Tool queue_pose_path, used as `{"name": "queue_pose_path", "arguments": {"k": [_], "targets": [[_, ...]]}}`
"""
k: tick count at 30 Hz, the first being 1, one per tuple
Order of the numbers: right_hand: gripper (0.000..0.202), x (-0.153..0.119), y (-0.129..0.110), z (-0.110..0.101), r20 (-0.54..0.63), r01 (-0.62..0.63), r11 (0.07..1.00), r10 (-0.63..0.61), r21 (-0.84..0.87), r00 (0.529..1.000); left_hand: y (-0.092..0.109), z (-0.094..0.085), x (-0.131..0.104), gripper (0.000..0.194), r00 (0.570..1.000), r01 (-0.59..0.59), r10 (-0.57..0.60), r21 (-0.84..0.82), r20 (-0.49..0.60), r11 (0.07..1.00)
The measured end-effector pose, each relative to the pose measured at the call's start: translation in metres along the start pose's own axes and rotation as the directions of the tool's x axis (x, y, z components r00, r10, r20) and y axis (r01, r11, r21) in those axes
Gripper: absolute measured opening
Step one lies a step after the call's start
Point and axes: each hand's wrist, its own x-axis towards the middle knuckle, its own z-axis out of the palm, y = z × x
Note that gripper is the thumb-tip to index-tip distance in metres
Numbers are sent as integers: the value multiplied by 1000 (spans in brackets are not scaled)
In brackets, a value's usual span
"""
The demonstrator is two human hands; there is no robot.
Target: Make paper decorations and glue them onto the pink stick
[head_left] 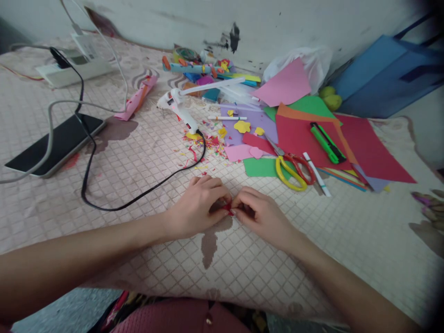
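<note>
Head view: I read this as finger-shaping a small red piece (228, 208).
Grip: left hand (201, 202) and right hand (262, 212) both pinched on the piece, between them over the diamond-patterned cloth (256, 273). Next move, I'd judge, calls for light, steady fingertips. Piece looks thin, paper-like; exact shape hidden. Beyond: flat red sheet (294, 138), shredded scraps (213, 143), smooth white glue gun (183, 115).

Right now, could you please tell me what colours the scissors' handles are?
One yellow loop and one red loop, clearest in the head view.
</note>
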Motion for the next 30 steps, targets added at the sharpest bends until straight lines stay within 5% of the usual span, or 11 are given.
{"name": "queue_pose_path", "arguments": {"k": [18,30], "targets": [[13,2,-1,3,-54,-78,997,79,23,995,2,2,0,10,999,35,-34,52,-18,998],[9,0,6,-7,36,-42,990,38,138,999,4,0,0,11,999,40,-40,42,-10,998]]}}
